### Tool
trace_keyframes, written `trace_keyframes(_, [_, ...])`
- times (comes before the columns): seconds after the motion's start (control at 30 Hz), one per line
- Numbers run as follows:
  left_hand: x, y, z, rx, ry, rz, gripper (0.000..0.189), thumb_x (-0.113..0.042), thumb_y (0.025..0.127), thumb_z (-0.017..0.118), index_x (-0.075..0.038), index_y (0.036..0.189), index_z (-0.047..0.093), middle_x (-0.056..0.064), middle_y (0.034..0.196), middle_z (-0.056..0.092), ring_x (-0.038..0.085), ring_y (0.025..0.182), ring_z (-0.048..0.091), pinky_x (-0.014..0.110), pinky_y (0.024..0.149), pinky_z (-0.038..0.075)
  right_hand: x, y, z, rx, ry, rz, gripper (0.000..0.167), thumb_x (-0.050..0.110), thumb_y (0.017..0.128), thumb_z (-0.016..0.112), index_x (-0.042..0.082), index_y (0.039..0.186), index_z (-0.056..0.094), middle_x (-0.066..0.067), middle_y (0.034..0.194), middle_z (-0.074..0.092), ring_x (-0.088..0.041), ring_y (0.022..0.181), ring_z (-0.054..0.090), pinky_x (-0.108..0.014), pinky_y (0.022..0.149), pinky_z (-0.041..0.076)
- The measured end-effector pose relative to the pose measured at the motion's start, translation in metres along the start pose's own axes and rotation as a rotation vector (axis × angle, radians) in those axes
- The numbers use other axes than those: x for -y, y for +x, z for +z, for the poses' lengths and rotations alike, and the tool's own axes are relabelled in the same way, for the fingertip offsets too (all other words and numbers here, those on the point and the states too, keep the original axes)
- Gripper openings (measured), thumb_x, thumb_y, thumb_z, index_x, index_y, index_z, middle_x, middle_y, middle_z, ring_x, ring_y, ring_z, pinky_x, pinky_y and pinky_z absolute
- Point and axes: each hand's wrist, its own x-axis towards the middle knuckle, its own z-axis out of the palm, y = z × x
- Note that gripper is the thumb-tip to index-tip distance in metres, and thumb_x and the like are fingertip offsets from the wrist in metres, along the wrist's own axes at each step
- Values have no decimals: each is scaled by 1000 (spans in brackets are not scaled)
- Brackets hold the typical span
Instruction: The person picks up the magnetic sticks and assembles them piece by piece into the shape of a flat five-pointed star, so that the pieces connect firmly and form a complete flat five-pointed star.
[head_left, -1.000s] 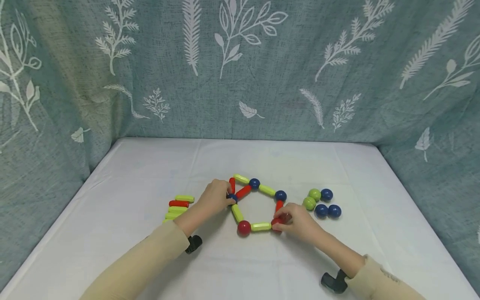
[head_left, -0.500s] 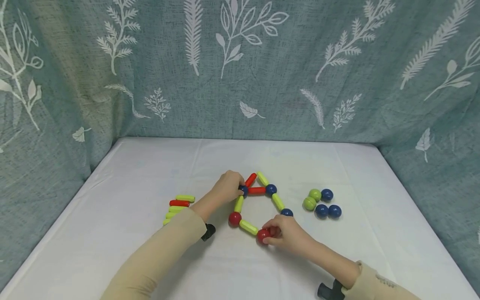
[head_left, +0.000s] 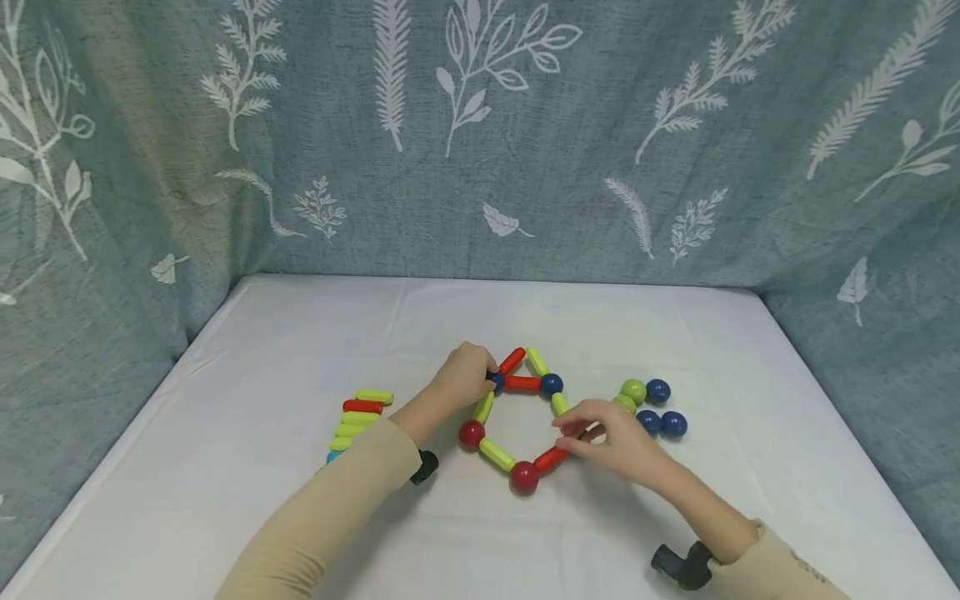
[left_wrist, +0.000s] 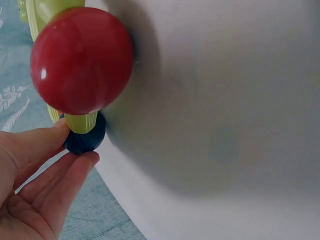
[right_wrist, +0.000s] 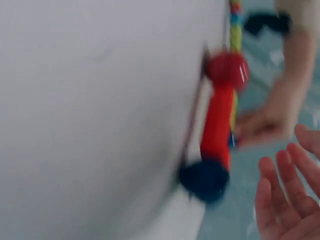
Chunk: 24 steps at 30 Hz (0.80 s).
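My left hand (head_left: 461,375) pinches a dark blue ball (left_wrist: 86,141) between thumb and fingers, at the left corner of a ring of toy rods and balls. From that ball, a yellow-green rod (head_left: 484,407) leads to a red ball (head_left: 472,435). A second red ball (head_left: 523,478) forms the near corner, joined to a red rod (head_left: 550,461). Above this rod's far end hovers my right hand (head_left: 618,437), fingers loosely bent and holding nothing. In the right wrist view its fingers are apart from the blue ball (right_wrist: 204,181). Another blue ball (head_left: 551,384) sits at the back.
Several loose rods (head_left: 362,419), mostly yellow-green, lie in a row at left, partly hidden by the left forearm. Loose green balls (head_left: 633,390) and blue balls (head_left: 673,425) sit to the right, beside my right hand. A patterned curtain (head_left: 555,167) stands behind the white table (head_left: 315,321).
The ring has turned, its red-ball side swinging nearer and leftward, while my left hand moved right with its blue ball. My right hand has let go of the near red ball and moved up and right.
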Motion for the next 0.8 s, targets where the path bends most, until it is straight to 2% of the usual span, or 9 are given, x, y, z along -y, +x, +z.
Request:
trace_keyframes(0.17, [-1, -2, 4, -45, -51, -29, 20, -7, 81, 69, 0, 99, 69, 10, 100, 67, 17, 91, 62, 26, 78, 50, -27, 1, -41, -173, -126, 71, 27, 15, 79, 72, 3, 102, 67, -10, 101, 64, -27, 96, 58, -41, 81, 49])
trace_keyframes(0.27, [-2, -3, 7, -58, -85, -51, 20, -6, 81, 69, 1, 99, 69, 11, 101, 66, 19, 93, 62, 27, 78, 50, -50, -2, -63, -208, -179, 126, 32, 17, 79, 72, 3, 106, 65, -15, 111, 60, -35, 108, 51, -52, 89, 42])
trace_keyframes(0.37, [-3, -4, 8, -69, -107, -69, 20, -6, 80, 69, 1, 99, 69, 12, 101, 66, 19, 93, 62, 27, 78, 50, -70, -8, -79, -169, -169, 170, 37, 19, 80, 71, 0, 111, 62, -21, 118, 55, -41, 113, 46, -55, 91, 38])
trace_keyframes(0.5, [-3, -6, 9, -89, -118, -83, 20, -7, 80, 69, 0, 99, 69, 11, 100, 67, 19, 93, 61, 27, 78, 50, -88, -12, -90, -88, -101, 219, 43, 20, 82, 69, -3, 116, 58, -25, 122, 52, -44, 113, 46, -52, 88, 43])
trace_keyframes(0.8, [0, -6, 12, -119, -125, -91, 21, -8, 80, 70, -1, 100, 70, 11, 101, 67, 19, 95, 61, 26, 77, 50, -99, -11, -93, -3, -72, 320, 48, 20, 81, 69, -4, 120, 56, -26, 122, 52, -42, 106, 53, -52, 85, 44])
